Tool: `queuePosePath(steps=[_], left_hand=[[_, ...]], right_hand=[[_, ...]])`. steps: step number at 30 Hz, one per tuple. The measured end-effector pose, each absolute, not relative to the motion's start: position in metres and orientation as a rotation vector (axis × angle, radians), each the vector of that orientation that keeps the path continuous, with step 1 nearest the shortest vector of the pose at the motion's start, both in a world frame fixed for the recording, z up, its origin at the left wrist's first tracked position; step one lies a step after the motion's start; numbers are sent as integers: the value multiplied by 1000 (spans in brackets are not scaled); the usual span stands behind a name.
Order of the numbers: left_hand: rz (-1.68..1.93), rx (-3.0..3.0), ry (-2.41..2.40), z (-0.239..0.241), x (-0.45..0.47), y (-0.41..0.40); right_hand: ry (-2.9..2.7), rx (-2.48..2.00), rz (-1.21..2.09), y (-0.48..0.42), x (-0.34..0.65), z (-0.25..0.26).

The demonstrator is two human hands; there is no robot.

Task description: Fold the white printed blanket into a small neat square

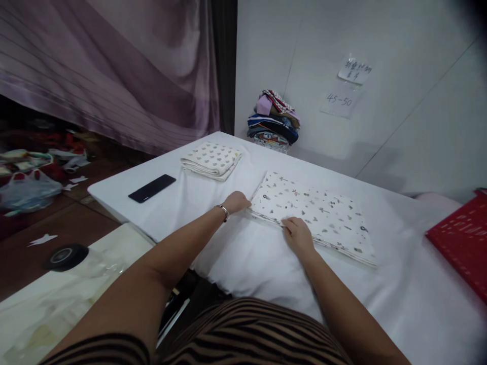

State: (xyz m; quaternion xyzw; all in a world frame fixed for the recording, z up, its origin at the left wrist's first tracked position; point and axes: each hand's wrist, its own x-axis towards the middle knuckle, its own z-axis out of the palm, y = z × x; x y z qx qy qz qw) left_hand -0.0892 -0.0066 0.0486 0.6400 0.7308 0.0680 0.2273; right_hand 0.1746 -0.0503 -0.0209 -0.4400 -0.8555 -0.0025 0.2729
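Note:
A white cloth with small printed figures (315, 210) lies folded into a long rectangle on the white-covered table (216, 233). My left hand (236, 202), with a bracelet at the wrist, pinches its near left corner. Along the near edge, my right hand (299, 234) grips the cloth's layers between thumb and fingers. Farther back to the left sits a second folded cloth (211, 158), a thick square with a similar small print. Neither hand touches that one.
Left of the folded square is a black phone (152, 188). A red item (462, 238) lies at the table's right side. Against the wall rises a pile of folded fabrics (272, 121). At lower left, a clear bottle with a black lid (68, 257) lies on a pale surface.

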Motion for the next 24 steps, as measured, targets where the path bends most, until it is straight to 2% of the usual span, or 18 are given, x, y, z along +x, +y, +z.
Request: queuePosePath(steps=[24], left_hand=[[2,1811,2077,50,-81,-7]], right_hand=[[-2297,-1201,22,-51,174,-18]])
